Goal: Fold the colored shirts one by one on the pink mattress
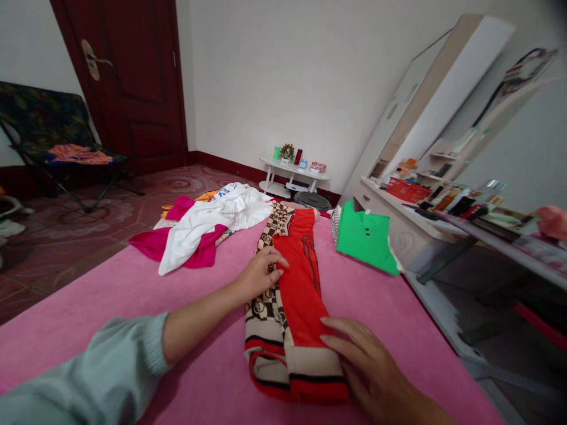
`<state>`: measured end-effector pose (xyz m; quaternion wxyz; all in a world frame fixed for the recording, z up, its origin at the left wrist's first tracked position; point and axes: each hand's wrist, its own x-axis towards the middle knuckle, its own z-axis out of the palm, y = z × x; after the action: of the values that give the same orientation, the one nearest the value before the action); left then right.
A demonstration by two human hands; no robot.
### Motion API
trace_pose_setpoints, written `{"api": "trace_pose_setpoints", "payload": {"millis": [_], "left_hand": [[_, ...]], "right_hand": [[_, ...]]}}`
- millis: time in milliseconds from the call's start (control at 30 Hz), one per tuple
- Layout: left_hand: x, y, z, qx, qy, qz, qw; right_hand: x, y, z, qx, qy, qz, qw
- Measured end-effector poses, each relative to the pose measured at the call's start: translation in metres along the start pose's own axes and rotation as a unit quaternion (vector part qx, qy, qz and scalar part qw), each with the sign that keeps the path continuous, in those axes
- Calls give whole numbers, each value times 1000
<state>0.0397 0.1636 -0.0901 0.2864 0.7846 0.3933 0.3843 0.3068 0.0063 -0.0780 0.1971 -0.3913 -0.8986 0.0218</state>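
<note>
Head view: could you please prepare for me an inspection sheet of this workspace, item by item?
Surface: pink cover, mostly smooth.
Job's things: red-and-checkered garment, laid lengthwise.
Clutter: loose clothing pile at far left; green top at right.
Grips: both bare hands; left grip over the garment's middle, right grip at its near right edge.
Cables: nothing seen.
Surroundings: dark red door, folding chair, cluttered dresser.

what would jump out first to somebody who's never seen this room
Probably the bright red garment with a checkered panel, lying lengthwise mid-picture on the pink cover, with the left hand on it and the right hand at its near right edge. Next might come the vivid green garment off to the right, then the loose heap of white and magenta clothes at the far left of the cover.
</note>
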Motion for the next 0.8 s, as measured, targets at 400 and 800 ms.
{"api": "trace_pose_setpoints", "payload": {"millis": [400, 800], "left_hand": [[-114, 59, -39, 150, -218, 124, 956], [-127, 50, -90, 101, -244, 107, 959]], "right_hand": [[21, -38, 18, 91, 48, 108, 989], [10, -44, 10, 37, 16, -42, 998]]}}
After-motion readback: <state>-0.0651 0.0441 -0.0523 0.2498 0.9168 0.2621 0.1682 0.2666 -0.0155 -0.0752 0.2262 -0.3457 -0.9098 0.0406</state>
